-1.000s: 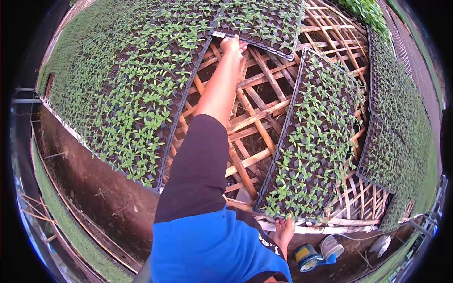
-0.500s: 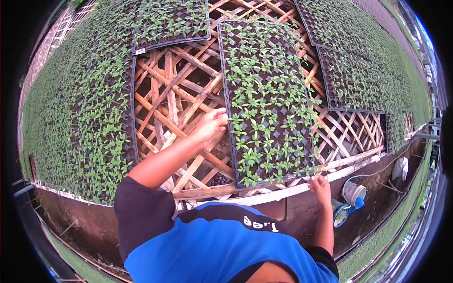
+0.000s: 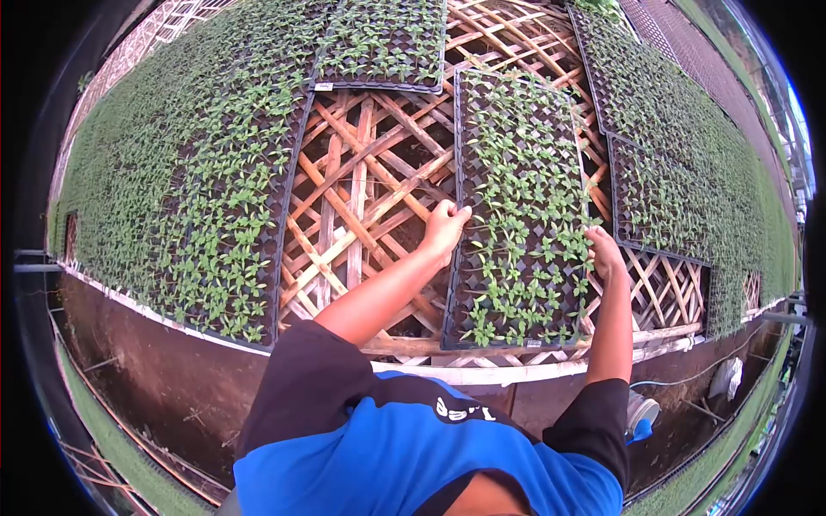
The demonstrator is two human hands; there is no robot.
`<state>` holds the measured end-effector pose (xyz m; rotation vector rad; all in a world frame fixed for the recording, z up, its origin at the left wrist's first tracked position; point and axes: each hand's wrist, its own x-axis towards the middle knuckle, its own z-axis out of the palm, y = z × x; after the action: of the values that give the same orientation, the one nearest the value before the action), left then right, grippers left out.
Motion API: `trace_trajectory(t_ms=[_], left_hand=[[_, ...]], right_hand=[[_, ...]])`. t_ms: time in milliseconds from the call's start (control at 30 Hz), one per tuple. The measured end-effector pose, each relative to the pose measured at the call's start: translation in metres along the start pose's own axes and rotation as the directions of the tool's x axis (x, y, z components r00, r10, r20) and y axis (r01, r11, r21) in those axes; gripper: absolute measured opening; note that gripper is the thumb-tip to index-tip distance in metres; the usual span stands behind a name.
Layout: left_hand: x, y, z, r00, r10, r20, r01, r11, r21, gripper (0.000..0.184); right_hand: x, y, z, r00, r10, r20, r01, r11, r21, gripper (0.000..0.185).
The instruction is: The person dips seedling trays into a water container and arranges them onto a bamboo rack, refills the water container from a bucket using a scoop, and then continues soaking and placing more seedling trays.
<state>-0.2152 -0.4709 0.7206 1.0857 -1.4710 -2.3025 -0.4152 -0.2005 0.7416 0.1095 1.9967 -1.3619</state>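
A black seedling tray [image 3: 535, 242], filled with rows of small green plants, rests on a lattice of wooden slats in front of me. My left hand [image 3: 446, 230] is at the tray's left rim, its fingers curled over the edge. On the opposite side, my right hand [image 3: 605, 249] holds the right rim at about the same height. Leaves and the rim hide part of the right fingertips. The tray lies slightly askew on the slats.
The wooden lattice [image 3: 357, 193] shows left of the tray. More seedling trays spread left [image 3: 232, 232] and right [image 3: 658, 198], with another tray [image 3: 383, 43] farther back. A pail [image 3: 638, 413] with a blue scoop [image 3: 641, 432] and a white bag [image 3: 728, 377] are low at right.
My right hand has moved from near the tray's front right corner up along its right side. My left hand has come onto the left rim. The whole view has shifted.
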Motion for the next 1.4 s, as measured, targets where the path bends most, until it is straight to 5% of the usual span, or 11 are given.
trace_trajectory(t_ms=[133,233,467,667,867,933,967,1100,1400], left_hand=[[-0.001,0.013,0.005,0.958,0.280,-0.066,-0.256,0.935,0.244,0.025],[-0.005,0.018,-0.003,0.848,0.526,-0.057,-0.441,0.762,0.475,0.025],[-0.014,0.029,-0.017,0.802,0.596,0.033,-0.529,0.684,0.501,0.025],[0.037,0.074,0.015,0.763,0.645,0.035,-0.616,0.710,0.340,0.025],[0.172,0.132,0.056,0.763,0.644,-0.051,-0.596,0.733,0.328,0.028],[0.216,0.153,0.067,0.726,0.683,-0.087,-0.592,0.683,0.427,0.027],[0.248,0.154,0.072,0.619,0.776,-0.120,-0.634,0.584,0.506,0.028],[0.322,0.188,0.079,0.708,0.684,-0.175,-0.545,0.687,0.481,0.023],[0.412,0.225,0.063,0.760,0.608,-0.229,-0.352,0.682,0.642,0.025]], right_hand=[[-0.027,-0.026,0.027,0.985,-0.138,0.101,0.122,0.981,0.150,0.015],[-0.053,-0.029,0.051,0.959,-0.284,-0.007,0.283,0.950,0.135,0.018],[-0.084,-0.035,0.071,0.840,-0.512,-0.177,0.526,0.850,0.037,0.021],[-0.058,-0.103,0.061,0.779,-0.593,-0.207,0.601,0.799,-0.028,0.022],[0.070,-0.205,0.054,0.662,-0.719,-0.212,0.671,0.694,-0.261,0.021],[0.128,-0.235,0.054,0.646,-0.735,-0.207,0.680,0.677,-0.283,0.022],[0.151,-0.250,0.058,0.610,-0.764,-0.212,0.670,0.639,-0.378,0.021],[0.228,-0.296,0.079,0.560,-0.801,-0.214,0.597,0.569,-0.566,0.024],[0.359,-0.320,0.109,0.589,-0.785,-0.190,0.573,0.572,-0.587,0.027]])
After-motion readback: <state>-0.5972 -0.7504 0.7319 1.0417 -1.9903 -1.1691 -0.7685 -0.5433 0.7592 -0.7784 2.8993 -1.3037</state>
